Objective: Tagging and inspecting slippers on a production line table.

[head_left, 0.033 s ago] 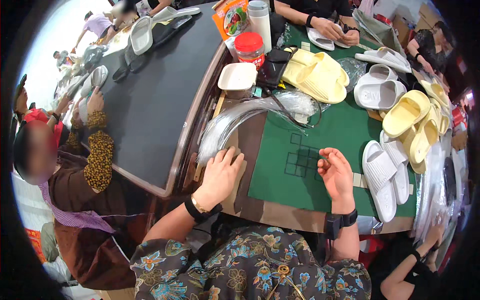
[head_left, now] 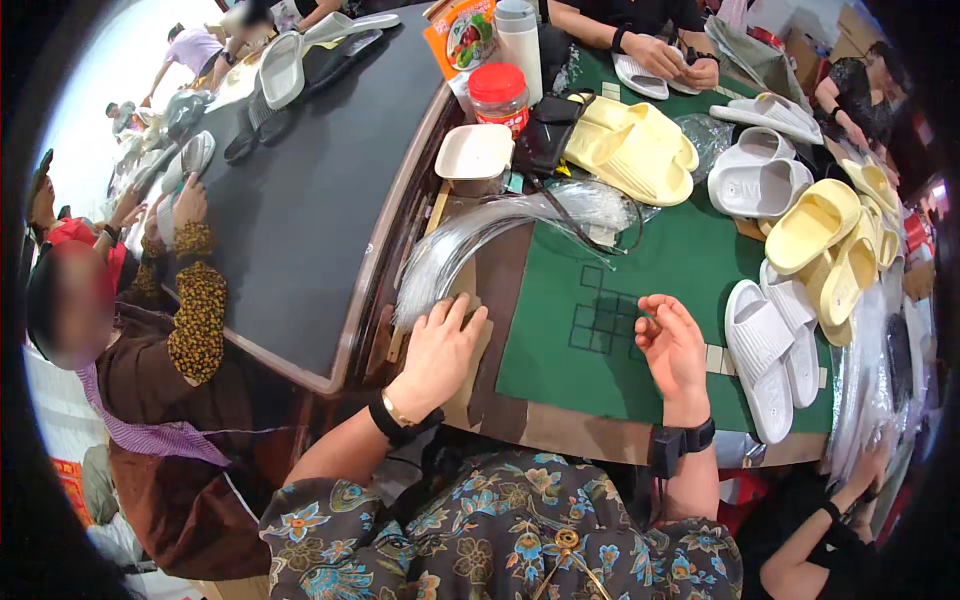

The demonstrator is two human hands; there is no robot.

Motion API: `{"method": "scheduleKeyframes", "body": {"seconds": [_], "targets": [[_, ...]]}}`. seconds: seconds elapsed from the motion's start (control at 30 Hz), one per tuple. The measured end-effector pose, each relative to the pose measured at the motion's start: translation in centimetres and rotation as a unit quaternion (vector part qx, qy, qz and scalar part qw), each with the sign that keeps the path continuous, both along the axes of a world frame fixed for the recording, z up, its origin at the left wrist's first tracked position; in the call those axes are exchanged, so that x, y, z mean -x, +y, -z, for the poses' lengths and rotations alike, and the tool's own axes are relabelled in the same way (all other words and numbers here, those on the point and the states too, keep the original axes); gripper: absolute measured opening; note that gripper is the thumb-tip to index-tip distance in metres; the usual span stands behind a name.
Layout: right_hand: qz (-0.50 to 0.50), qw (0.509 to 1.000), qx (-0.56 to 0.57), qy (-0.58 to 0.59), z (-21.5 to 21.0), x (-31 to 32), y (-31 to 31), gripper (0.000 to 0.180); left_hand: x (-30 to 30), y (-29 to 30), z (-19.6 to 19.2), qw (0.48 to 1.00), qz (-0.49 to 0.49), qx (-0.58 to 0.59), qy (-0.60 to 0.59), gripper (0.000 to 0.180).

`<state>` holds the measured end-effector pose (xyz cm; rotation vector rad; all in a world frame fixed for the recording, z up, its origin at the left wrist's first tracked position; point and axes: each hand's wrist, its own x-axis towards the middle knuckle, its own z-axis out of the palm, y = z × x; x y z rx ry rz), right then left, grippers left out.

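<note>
My left hand (head_left: 438, 350) lies palm down at the table's near left edge, fingers spread, its tips at the end of a curved bundle of clear plastic strands (head_left: 470, 242). Nothing shows in its grip. Above the green mat (head_left: 540, 340) my right hand (head_left: 672, 345) is turned on its side, fingers loosely bent and apart, holding nothing visible. Just right of it are a few small cream tiles (head_left: 718, 360) and a pair of light grey slides (head_left: 762, 350). Dark square outlines (head_left: 600, 325) mark the mat between my hands.
Yellow slides (head_left: 630, 150), grey slides (head_left: 760, 175) and more yellow slides (head_left: 815, 228) crowd the mat's far and right sides. A red-lidded jar (head_left: 498, 95), a square tub (head_left: 474, 155) and a white bottle (head_left: 517, 50) stand far left. People work around both tables.
</note>
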<state>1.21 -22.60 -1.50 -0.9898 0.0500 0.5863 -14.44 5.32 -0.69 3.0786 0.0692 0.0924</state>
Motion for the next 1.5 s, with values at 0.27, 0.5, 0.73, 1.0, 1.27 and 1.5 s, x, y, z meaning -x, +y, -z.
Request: {"method": "scheduleKeyframes", "body": {"seconds": [0.27, 0.5, 0.73, 1.0, 1.27, 1.5], "targets": [[-0.003, 1.000, 0.015, -0.011, 0.5, 0.0, 0.1, 0.016, 0.3, -0.4, 0.6, 0.999, 0.004, -0.036, -0.013, 0.044], [0.001, 1.000, 0.023, -0.001, 0.4, 0.2, 0.1, 0.014, 0.7, 0.1, -2.8, 0.999, 0.039, 0.003, -0.008, 0.033], [-0.009, 0.999, 0.030, -0.012, 0.5, 0.2, 0.3, 0.014, -0.8, 3.4, -9.8, 0.965, 0.019, 0.259, 0.016, 0.009], [-0.013, 0.998, 0.066, -0.010, 1.2, 0.1, 0.2, 0.013, -2.4, 4.2, -13.6, 0.895, -0.057, 0.442, 0.007, 0.013], [-0.026, 0.998, 0.054, 0.003, 1.4, 0.1, 0.2, 0.013, -6.3, 5.5, -12.4, 0.767, -0.108, 0.631, 0.046, 0.023], [-0.041, 0.997, 0.050, 0.027, 1.9, 0.0, 0.7, 0.013, -9.9, 13.2, -11.9, 0.523, -0.174, 0.832, -0.064, 0.024]]}}
